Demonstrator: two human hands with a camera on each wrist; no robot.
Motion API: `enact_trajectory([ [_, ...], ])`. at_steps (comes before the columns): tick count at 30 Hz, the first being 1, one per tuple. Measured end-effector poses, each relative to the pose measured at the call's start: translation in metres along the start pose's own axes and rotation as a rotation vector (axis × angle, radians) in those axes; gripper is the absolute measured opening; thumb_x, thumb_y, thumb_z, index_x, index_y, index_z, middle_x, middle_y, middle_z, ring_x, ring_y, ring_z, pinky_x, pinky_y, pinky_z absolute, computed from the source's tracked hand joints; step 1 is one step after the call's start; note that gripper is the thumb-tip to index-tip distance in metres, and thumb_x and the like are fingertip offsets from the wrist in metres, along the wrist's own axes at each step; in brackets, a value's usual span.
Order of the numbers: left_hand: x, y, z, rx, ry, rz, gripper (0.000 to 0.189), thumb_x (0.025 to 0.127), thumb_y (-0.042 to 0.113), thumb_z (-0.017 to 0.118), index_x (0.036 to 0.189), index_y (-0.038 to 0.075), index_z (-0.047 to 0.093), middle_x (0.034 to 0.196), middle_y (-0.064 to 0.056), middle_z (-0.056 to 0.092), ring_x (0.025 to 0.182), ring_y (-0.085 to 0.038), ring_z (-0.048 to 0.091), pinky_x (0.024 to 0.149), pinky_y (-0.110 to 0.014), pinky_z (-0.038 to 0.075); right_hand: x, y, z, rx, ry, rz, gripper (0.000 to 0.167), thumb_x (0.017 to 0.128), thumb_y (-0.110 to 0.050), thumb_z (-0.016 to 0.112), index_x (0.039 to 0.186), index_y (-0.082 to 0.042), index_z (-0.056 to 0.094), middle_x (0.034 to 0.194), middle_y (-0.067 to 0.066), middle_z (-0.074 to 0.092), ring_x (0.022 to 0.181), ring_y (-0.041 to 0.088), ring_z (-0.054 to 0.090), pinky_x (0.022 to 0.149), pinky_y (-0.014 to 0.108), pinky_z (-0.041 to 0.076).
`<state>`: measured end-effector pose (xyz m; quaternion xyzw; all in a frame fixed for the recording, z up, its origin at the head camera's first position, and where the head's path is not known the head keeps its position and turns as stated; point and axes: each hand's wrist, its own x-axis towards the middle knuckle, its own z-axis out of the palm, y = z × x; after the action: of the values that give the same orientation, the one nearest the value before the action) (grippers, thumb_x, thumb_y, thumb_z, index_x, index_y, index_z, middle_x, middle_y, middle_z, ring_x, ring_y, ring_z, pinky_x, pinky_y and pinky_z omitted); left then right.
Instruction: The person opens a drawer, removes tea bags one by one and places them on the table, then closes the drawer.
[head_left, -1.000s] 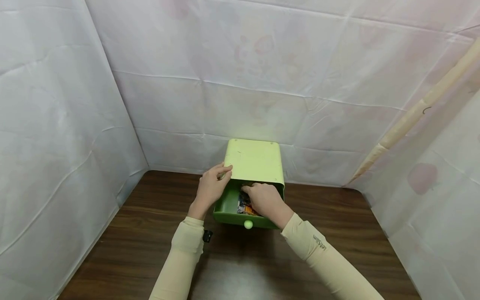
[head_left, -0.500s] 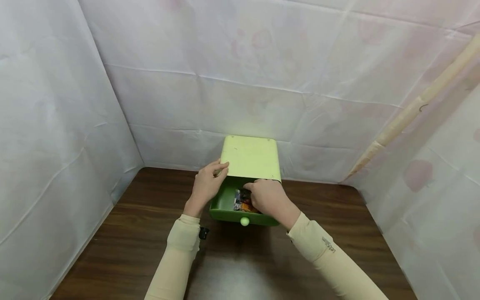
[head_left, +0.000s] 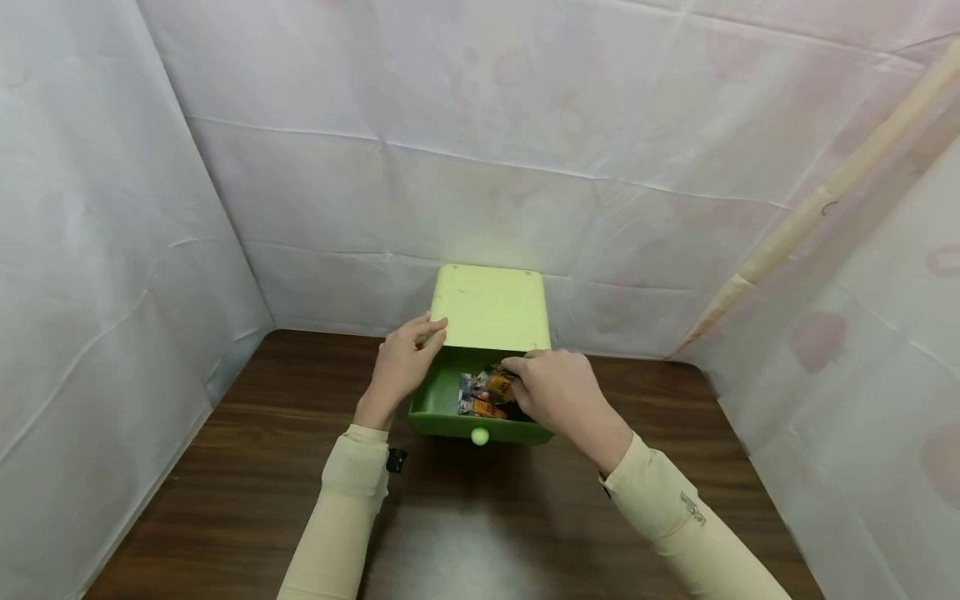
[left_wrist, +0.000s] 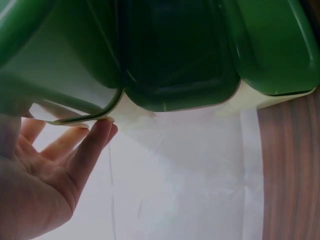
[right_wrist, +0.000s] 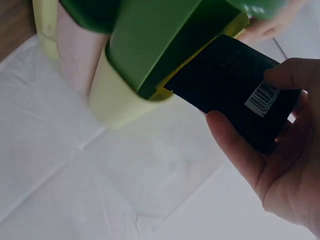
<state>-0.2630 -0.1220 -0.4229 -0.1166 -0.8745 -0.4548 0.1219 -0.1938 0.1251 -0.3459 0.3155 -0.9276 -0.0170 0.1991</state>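
A small green drawer cabinet (head_left: 491, 307) stands against the back cloth, its top drawer (head_left: 438, 392) pulled out. Inside lies a dark packet with orange print (head_left: 487, 408). My right hand (head_left: 566, 392) is over the drawer's right side and pinches another such packet (head_left: 501, 383). In the right wrist view this packet (right_wrist: 230, 75) shows a dark back with a white barcode, between thumb and fingers. My left hand (head_left: 401, 362) rests its fingertips on the cabinet's front left edge; in the left wrist view, its extended fingers (left_wrist: 90, 155) touch the casing's rim.
The drawer has a round light-green knob (head_left: 480, 436). Two lower drawers (left_wrist: 180, 55) are pushed in below it. Dark wood tabletop (head_left: 300, 467) surrounds the cabinet, with white cloth walls (head_left: 345, 192) behind and at both sides.
My right hand has drawn back to the right from deep in the drawer, bringing a packet into sight. My left hand stays at the cabinet's edge. The head view has shifted slightly.
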Motion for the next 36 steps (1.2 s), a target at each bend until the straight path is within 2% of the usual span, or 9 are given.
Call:
enact_trajectory([
  [4,-0.001,-0.001,-0.002,0.012,-0.003,-0.013,0.038,0.100,0.046,0.052,0.133,0.030,0.061,0.150,-0.002,0.040,0.117,-0.030,0.057,0.093,-0.056,0.043,-0.006,0.010,-0.008,0.005,0.066,-0.004,0.025,0.085,-0.011,0.069,0.108,-0.019,0.076,0.073,-0.003,0.065,0.044,0.012,0.045,0.038,0.026,0.021],
  [8,-0.002,-0.001,-0.003,0.009,-0.009,-0.016,0.039,0.100,0.046,0.051,0.134,0.029,0.060,0.151,-0.004,0.039,0.118,-0.031,0.056,0.093,-0.056,0.044,-0.011,0.022,-0.014,-0.001,0.087,0.029,0.029,0.085,-0.008,0.070,0.112,-0.019,0.075,0.093,0.001,0.073,0.054,0.018,0.059,0.036,0.027,0.028],
  [18,-0.002,-0.003,-0.001,-0.002,-0.004,-0.008,0.039,0.100,0.045,0.051,0.134,0.028,0.061,0.150,-0.006,0.040,0.117,-0.033,0.057,0.091,-0.057,0.044,-0.023,0.045,-0.013,0.013,0.112,0.159,0.036,0.089,-0.001,0.058,0.118,-0.016,0.073,0.109,0.005,0.071,0.059,0.026,0.064,0.036,0.029,0.026],
  [24,-0.004,-0.005,-0.003,-0.002,-0.001,-0.014,0.040,0.100,0.047,0.050,0.134,0.029,0.061,0.152,-0.006,0.039,0.119,-0.033,0.056,0.093,-0.057,0.042,-0.022,0.059,0.005,0.045,0.119,0.204,0.035,0.091,0.000,0.057,0.122,-0.011,0.071,0.113,0.012,0.069,0.081,0.031,0.068,0.037,0.027,0.027],
  [26,-0.005,-0.005,-0.004,-0.005,-0.004,-0.024,0.039,0.100,0.046,0.051,0.134,0.029,0.061,0.152,-0.006,0.038,0.119,-0.033,0.055,0.094,-0.057,0.042,-0.021,0.065,0.014,0.069,0.102,0.225,0.034,0.092,0.000,0.057,0.122,-0.010,0.070,0.115,0.014,0.068,0.078,0.031,0.067,0.038,0.027,0.028],
  [28,-0.007,-0.006,-0.004,-0.013,-0.010,-0.027,0.039,0.100,0.045,0.051,0.133,0.028,0.061,0.152,-0.006,0.038,0.119,-0.033,0.055,0.093,-0.057,0.043,-0.022,0.071,0.024,0.092,0.074,0.252,0.035,0.093,0.000,0.057,0.124,-0.009,0.069,0.115,0.014,0.068,0.068,0.028,0.064,0.038,0.027,0.028],
  [31,-0.007,-0.008,-0.003,-0.018,-0.014,-0.022,0.040,0.100,0.046,0.051,0.134,0.027,0.061,0.152,-0.004,0.038,0.119,-0.033,0.055,0.092,-0.054,0.045,-0.022,0.080,0.039,0.135,0.027,0.296,0.038,0.092,0.002,0.054,0.126,-0.009,0.068,0.114,0.014,0.068,0.047,0.021,0.049,0.039,0.028,0.025],
  [35,-0.006,-0.010,-0.001,-0.017,-0.009,-0.012,0.040,0.101,0.045,0.050,0.134,0.026,0.061,0.151,-0.004,0.038,0.119,-0.033,0.055,0.091,-0.054,0.046,-0.023,0.090,0.059,0.193,-0.046,0.354,0.045,0.090,0.005,0.049,0.129,-0.010,0.065,0.110,0.015,0.069,0.043,0.017,0.042,0.039,0.029,0.025],
  [36,-0.005,-0.010,0.000,-0.016,-0.008,-0.011,0.040,0.101,0.045,0.050,0.134,0.027,0.061,0.151,-0.003,0.038,0.119,-0.033,0.055,0.091,-0.054,0.046,-0.024,0.092,0.064,0.202,-0.071,0.374,0.046,0.090,0.005,0.048,0.131,-0.010,0.064,0.110,0.016,0.069,0.045,0.018,0.045,0.039,0.030,0.027],
])
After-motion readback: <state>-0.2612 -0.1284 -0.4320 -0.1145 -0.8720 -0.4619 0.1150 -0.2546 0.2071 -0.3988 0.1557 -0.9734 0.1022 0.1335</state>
